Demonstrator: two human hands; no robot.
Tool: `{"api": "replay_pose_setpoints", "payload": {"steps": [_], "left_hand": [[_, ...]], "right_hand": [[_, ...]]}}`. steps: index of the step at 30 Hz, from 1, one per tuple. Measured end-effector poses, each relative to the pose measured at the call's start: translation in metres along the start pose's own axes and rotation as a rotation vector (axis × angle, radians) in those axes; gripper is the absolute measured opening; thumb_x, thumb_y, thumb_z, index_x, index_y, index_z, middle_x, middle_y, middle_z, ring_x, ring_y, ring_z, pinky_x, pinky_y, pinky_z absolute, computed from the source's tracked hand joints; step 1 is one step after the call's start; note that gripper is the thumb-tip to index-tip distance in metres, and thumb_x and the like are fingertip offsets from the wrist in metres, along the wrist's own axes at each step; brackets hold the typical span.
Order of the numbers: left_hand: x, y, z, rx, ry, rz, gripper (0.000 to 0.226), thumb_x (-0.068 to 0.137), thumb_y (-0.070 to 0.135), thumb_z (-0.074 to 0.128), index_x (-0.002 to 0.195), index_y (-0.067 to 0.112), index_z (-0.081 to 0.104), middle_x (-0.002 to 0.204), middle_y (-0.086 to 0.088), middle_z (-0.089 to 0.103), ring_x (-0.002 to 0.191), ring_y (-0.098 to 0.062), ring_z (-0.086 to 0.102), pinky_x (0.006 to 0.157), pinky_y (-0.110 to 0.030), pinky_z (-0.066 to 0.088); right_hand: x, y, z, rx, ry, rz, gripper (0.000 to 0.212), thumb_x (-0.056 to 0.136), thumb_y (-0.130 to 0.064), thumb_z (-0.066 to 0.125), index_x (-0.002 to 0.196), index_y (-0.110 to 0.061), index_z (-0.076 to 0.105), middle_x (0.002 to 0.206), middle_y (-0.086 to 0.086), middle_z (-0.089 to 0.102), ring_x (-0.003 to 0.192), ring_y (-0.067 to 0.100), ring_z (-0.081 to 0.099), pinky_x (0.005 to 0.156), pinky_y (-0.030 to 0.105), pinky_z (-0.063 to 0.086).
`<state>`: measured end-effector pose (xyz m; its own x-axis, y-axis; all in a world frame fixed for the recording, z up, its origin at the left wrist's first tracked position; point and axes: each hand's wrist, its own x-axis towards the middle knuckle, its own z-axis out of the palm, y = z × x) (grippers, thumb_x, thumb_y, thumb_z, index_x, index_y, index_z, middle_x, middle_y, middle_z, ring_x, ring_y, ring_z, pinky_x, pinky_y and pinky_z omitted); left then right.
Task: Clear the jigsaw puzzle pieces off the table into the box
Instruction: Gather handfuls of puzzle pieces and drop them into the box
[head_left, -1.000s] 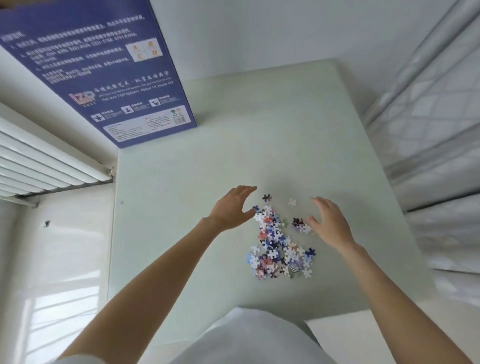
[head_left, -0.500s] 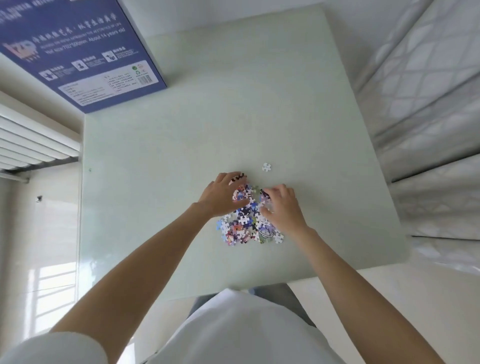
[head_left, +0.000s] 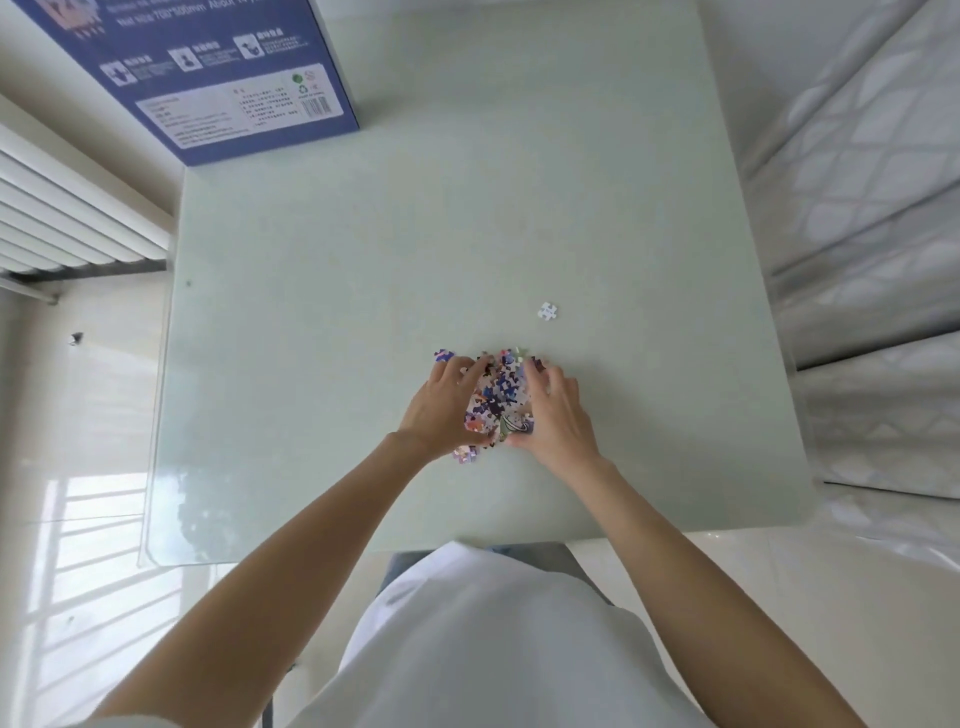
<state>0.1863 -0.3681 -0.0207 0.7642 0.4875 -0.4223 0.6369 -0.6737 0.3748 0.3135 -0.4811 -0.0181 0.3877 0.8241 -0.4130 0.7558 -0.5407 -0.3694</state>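
Puzzle pieces (head_left: 497, 395), a heap of blue, purple, white and pink ones, lie on the pale green table (head_left: 322, 322) squeezed between the person's two hands. The left hand (head_left: 444, 408) cups the heap from its own side, fingers (head_left: 470, 366) curved inward and held close together against the pieces, the thumb low at the near edge of the pile. The right hand (head_left: 558, 415) mirrors it from the other side, its fingers bent and closed up along the heap's flank, the thumb meeting the pieces nearest the person. Whether the fingertips have got under the pile I cannot tell; the pieces hide them.

A few pieces spill out of the gathering. Some poke out below the left palm, on the near side (head_left: 465, 456). A small purple cluster (head_left: 443, 356) sits just past the left fingertips, touching or almost touching them. Others stick up beyond both sets of fingertips at the far edge of the heap.

Farther on, beyond the right hand's fingertips and clear of them, a single white piece (head_left: 547, 311) lies alone on the tabletop.

Well beyond both hands, off to the left at the table's far corner, is the blue box (head_left: 218, 78), printed panel with small text and a barcode facing up. It overhangs the table's edge above a white radiator (head_left: 67, 223). To the right of the table runs a quilted white mattress (head_left: 878, 218).
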Motion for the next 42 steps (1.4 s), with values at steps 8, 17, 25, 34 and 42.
{"api": "replay_pose_setpoints", "payload": {"steps": [8,17,25,34,42], "left_hand": [[0.009,-0.003,-0.010,-0.161,0.033,-0.053,0.074,0.075,0.026,0.075,0.139,0.020,0.039,0.131,-0.006,0.043,0.122,-0.024,0.038,0.099,-0.027,0.033],[0.016,0.000,-0.015,-0.224,0.042,-0.116,0.049,0.079,0.023,0.072,0.124,0.016,0.053,0.109,-0.007,0.056,0.098,-0.024,0.055,0.077,-0.024,0.036],[0.020,0.005,-0.015,-0.277,0.107,-0.116,0.033,0.084,0.018,0.066,0.116,0.016,0.059,0.107,-0.006,0.060,0.097,-0.023,0.057,0.078,-0.023,0.038],[0.016,-0.007,-0.019,-0.427,0.211,-0.194,0.026,0.082,0.017,0.069,0.108,0.019,0.068,0.100,-0.001,0.072,0.091,-0.019,0.065,0.081,-0.028,0.050],[0.015,-0.026,-0.026,-0.434,0.248,-0.204,0.023,0.081,0.019,0.072,0.103,0.015,0.070,0.094,-0.004,0.073,0.083,-0.017,0.066,0.079,-0.029,0.052]], "right_hand": [[0.034,-0.003,-0.009,-0.127,-0.001,-0.129,0.098,0.056,-0.047,0.083,0.137,-0.024,0.034,0.131,0.008,0.032,0.116,0.027,0.033,0.093,0.035,0.036],[0.047,-0.007,-0.019,-0.105,-0.074,-0.206,0.077,0.067,-0.041,0.078,0.130,-0.020,0.039,0.126,0.000,0.047,0.112,0.021,0.042,0.075,0.028,0.041],[0.048,-0.004,-0.020,-0.013,-0.038,-0.172,0.048,0.076,-0.033,0.074,0.116,-0.017,0.052,0.114,0.003,0.052,0.104,0.021,0.047,0.071,0.027,0.037],[0.049,0.002,-0.030,0.124,0.040,-0.148,0.041,0.077,-0.033,0.074,0.107,-0.013,0.054,0.101,0.002,0.066,0.090,0.023,0.061,0.073,0.032,0.048],[0.047,-0.003,-0.034,0.203,0.101,-0.101,0.036,0.086,-0.019,0.065,0.120,-0.015,0.055,0.115,0.004,0.064,0.098,0.021,0.061,0.084,0.033,0.049]]}}
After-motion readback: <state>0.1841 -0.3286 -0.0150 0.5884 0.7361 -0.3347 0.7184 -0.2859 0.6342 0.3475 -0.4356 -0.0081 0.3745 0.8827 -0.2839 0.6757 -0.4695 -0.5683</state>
